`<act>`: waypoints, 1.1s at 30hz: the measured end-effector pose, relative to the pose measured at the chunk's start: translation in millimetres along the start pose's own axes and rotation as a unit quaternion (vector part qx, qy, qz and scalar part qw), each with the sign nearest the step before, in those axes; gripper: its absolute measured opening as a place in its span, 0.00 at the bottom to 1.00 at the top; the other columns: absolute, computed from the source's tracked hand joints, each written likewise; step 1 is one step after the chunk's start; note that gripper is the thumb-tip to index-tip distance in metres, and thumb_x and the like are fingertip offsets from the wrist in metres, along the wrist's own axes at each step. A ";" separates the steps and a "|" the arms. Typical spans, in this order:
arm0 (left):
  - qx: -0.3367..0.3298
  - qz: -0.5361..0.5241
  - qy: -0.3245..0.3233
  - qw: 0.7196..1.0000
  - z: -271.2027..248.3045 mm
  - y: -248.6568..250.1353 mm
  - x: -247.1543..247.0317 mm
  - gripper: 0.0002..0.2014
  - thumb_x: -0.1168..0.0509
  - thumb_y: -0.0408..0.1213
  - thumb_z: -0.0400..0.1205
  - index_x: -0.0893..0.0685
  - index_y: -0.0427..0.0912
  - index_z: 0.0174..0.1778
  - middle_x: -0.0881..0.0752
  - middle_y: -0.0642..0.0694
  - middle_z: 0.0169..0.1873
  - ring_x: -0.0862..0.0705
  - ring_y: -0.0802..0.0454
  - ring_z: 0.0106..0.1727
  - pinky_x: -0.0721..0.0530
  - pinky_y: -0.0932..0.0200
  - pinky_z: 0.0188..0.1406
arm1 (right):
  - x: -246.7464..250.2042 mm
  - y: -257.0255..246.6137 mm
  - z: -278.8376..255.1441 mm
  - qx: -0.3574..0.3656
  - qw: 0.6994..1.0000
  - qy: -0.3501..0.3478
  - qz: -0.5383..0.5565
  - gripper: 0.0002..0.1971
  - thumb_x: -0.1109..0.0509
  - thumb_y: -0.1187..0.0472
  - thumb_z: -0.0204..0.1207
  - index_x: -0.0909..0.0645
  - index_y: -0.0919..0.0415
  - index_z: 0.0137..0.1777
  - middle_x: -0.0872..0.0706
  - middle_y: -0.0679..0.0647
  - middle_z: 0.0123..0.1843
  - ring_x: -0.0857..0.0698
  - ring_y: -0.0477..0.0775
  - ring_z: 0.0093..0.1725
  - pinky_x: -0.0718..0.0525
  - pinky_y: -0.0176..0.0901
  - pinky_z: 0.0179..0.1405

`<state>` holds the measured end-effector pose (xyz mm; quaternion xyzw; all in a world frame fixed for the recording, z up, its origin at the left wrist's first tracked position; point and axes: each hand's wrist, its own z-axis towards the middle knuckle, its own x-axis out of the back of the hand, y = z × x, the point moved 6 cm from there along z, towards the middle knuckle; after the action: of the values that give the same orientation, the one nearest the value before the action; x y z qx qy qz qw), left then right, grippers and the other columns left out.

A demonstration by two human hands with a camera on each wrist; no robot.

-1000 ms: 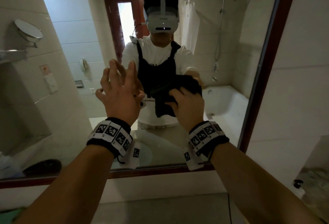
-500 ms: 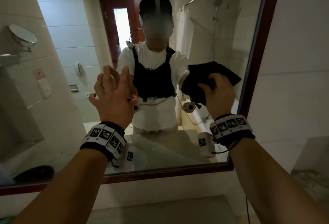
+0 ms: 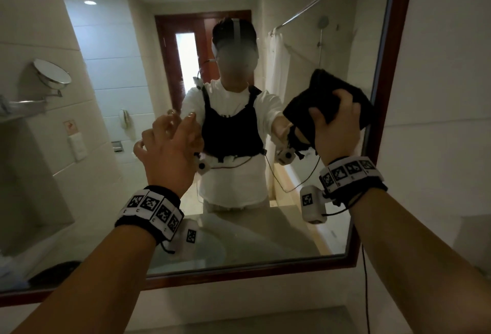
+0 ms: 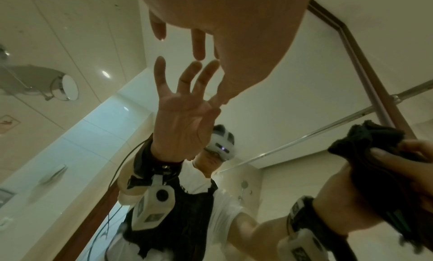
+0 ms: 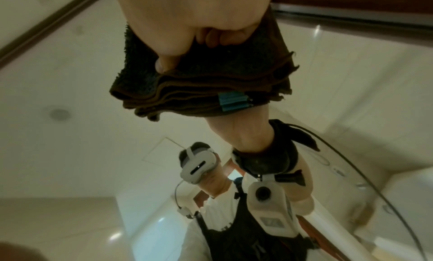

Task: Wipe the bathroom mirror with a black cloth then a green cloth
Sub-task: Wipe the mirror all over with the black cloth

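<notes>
The bathroom mirror (image 3: 111, 174) has a dark red wooden frame (image 3: 382, 100). My right hand (image 3: 335, 124) grips a folded black cloth (image 3: 322, 96) and holds it against the glass close to the right side of the frame. In the right wrist view the hand (image 5: 194, 29) bunches the cloth (image 5: 201, 83), which has a teal tag on one edge. My left hand (image 3: 170, 134) is raised at mid-mirror with fingers spread. In the left wrist view its fingertips (image 4: 198, 44) meet their reflection on the glass. No green cloth is in view.
A pale counter (image 3: 239, 320) runs below the mirror. A tiled wall (image 3: 446, 147) lies right of the frame. A thin cable (image 3: 365, 280) hangs from my right wrist. The glass reflects a round wall-mounted mirror (image 3: 51, 72), a shower rail and a bathtub.
My right hand has carried the black cloth from the middle of the mirror up and to the right, near the frame. My left hand has stayed at the glass.
</notes>
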<state>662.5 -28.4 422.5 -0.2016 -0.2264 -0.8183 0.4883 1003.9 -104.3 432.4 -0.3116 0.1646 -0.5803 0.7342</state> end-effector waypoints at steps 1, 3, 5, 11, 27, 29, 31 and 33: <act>0.001 -0.003 0.007 1.000 2.9 -3.9 3.1 0.37 0.27 0.33 0.73 0.29 0.61 0.78 0.31 0.41 0.75 0.29 0.32 0.69 0.30 0.26 0.66 | -3.2 -10.6 2.3 0.014 1.000 -0.001 -0.004 0.28 0.28 0.45 0.76 0.28 0.52 0.74 0.24 0.59 0.67 0.19 0.62 0.62 0.19 0.49 0.48; 0.015 -0.003 0.026 1.000 7.4 -13.1 9.2 0.37 0.26 0.33 0.72 0.29 0.59 0.76 0.32 0.41 0.77 0.32 0.34 0.74 0.30 0.26 0.67 | -9.7 -32.1 4.6 0.048 0.999 0.003 -0.006 0.27 0.28 0.46 0.77 0.27 0.54 0.73 0.23 0.60 0.65 0.18 0.61 0.59 0.20 0.47 0.47; 0.037 -0.001 0.030 0.999 10.7 -22.4 11.7 0.39 0.22 0.38 0.71 0.31 0.59 0.76 0.35 0.41 0.80 0.36 0.33 0.79 0.31 0.25 0.68 | -18.5 -54.3 5.2 0.081 0.997 0.006 -0.010 0.26 0.28 0.48 0.76 0.25 0.56 0.72 0.22 0.61 0.62 0.18 0.60 0.57 0.21 0.45 0.46; 0.033 0.002 0.015 0.999 14.0 -30.9 8.3 0.40 0.22 0.48 0.73 0.32 0.58 0.79 0.39 0.40 0.81 0.38 0.31 0.80 0.32 0.22 0.68 | -56.9 -136.4 10.4 0.168 0.983 -0.062 -0.046 0.28 0.31 0.44 0.77 0.27 0.52 0.76 0.23 0.60 0.64 0.19 0.61 0.59 0.19 0.49 0.50; -0.045 -0.034 -0.010 0.998 8.6 -59.8 4.3 0.38 0.25 0.38 0.74 0.32 0.55 0.81 0.43 0.44 0.85 0.42 0.37 0.83 0.41 0.20 0.74 | -106.9 -179.5 -73.7 0.261 0.946 -0.120 -0.151 0.20 0.30 0.46 0.78 0.20 0.53 0.66 0.17 0.59 0.55 0.15 0.61 0.49 0.14 0.50 0.39; -0.039 -0.050 -0.004 0.998 1.6 -64.2 2.7 0.39 0.25 0.37 0.74 0.32 0.56 0.81 0.43 0.45 0.85 0.43 0.39 0.84 0.42 0.20 0.75 | -110.6 -167.6 -87.5 0.242 0.943 -0.165 -0.158 0.19 0.31 0.47 0.80 0.22 0.53 0.67 0.19 0.59 0.58 0.16 0.61 0.53 0.16 0.49 0.42; -0.020 -0.067 0.017 0.997 -10.7 -69.9 2.3 0.40 0.23 0.36 0.71 0.30 0.58 0.80 0.39 0.46 0.83 0.38 0.40 0.81 0.38 0.23 0.74 | -113.6 -156.6 -101.7 0.245 0.938 -0.181 -0.167 0.18 0.32 0.47 0.80 0.22 0.53 0.66 0.19 0.60 0.59 0.16 0.63 0.52 0.20 0.48 0.41; 0.002 -0.085 0.034 0.996 -29.2 -74.8 -2.7 0.41 0.23 0.34 0.70 0.29 0.59 0.79 0.34 0.44 0.81 0.33 0.39 0.77 0.33 0.25 0.71 | -117.5 -145.8 -116.5 0.248 0.935 -0.190 -0.169 0.17 0.31 0.47 0.79 0.21 0.54 0.63 0.17 0.61 0.57 0.15 0.64 0.50 0.23 0.46 0.38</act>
<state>593.8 -11.5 384.2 -0.1521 -0.2279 -0.8628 0.4248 792.3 -42.5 425.3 -0.2472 -0.1820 -0.6484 0.6967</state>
